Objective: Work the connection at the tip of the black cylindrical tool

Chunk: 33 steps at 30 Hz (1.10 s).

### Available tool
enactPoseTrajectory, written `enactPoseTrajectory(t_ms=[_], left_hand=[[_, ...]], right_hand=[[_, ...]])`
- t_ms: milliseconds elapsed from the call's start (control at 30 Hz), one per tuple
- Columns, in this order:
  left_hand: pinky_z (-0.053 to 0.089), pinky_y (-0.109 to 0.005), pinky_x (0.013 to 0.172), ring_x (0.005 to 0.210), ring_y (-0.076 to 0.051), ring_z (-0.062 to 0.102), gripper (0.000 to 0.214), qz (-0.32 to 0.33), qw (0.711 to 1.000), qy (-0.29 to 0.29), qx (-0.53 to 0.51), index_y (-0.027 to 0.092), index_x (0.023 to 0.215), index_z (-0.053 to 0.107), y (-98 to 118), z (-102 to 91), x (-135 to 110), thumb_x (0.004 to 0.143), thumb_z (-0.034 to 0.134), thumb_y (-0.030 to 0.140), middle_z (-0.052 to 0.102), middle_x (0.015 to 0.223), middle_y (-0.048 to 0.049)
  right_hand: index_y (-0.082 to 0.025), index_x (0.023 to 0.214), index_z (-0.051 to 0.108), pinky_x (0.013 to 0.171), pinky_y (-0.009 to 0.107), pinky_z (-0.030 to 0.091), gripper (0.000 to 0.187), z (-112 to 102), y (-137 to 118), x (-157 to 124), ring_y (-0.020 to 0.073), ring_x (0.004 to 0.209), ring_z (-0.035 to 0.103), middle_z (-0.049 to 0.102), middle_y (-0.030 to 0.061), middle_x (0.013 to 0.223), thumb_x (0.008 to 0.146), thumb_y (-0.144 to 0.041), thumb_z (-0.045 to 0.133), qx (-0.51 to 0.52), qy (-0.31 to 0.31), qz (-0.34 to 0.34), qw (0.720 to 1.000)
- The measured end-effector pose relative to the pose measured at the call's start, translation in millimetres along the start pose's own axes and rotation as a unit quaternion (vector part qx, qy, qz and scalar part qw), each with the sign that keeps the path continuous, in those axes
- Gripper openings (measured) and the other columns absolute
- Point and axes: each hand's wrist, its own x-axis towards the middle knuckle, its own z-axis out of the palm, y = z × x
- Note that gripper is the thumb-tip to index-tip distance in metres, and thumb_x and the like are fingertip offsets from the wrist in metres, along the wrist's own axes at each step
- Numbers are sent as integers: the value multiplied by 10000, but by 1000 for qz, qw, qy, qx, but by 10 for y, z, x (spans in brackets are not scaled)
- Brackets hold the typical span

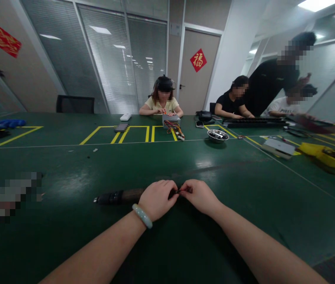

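A long dark cylindrical tool (117, 197), which looks like an electric screwdriver, lies across the green table with its metal tip to the left. My left hand (158, 197), with a pale green bangle (142, 216) at the wrist, is closed over the tool's right end. Close beside it, my right hand (198, 196) pinches thumb and fingers together at that same end. Whatever small dark piece sits between the fingertips is too hidden to name.
Beyond my hands stand a metal bowl (218, 136) with small dark things and a grey box with coloured wires (172, 121). A silver panel (279, 147) and yellow item (327, 154) lie right. A blurred object (10, 197) is left. Several people sit or stand across the table.
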Motion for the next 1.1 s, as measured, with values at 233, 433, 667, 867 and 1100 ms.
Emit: enactPoseTrajectory(t_ms=[233,433,667,867,1100], left_hand=[[453,-332,818,908,-195,592,147,-25,1000,-8,0,218,963,539,-10,16,11,837,569,286,623,954,-30],[443,-347,866,967,-213,578,198,-11,1000,2,0,217,976,520,3,13,-9,784,570,218,604,1035,-48],[445,-345,815,896,-200,584,200,-1,1000,-3,3,217,969,527,15,-11,-15,776,532,168,608,969,-34],[445,-330,820,901,-190,589,128,1,1000,-8,-7,215,965,539,-22,13,1,837,528,221,615,960,-28],[449,-325,790,878,-190,591,140,-7,1000,-1,-7,216,980,539,-33,27,11,845,548,252,619,938,-23]], right_hand=[[-225,815,697,626,233,400,93,12,16,1,136,709,593,680,-7,800,790,-274,622,13,-12,4,1000],[-221,797,693,599,226,389,98,8,38,-5,124,659,579,669,-16,753,787,-277,613,30,-9,17,999],[-221,818,696,607,227,396,113,15,80,5,127,683,589,675,-10,772,786,-288,610,47,-15,22,999],[-229,830,701,633,232,405,115,-12,90,16,133,706,603,687,-13,793,786,-302,625,37,-17,18,999],[-247,826,701,625,226,400,85,11,116,37,125,689,600,691,-32,775,777,-286,643,36,-17,30,999]])
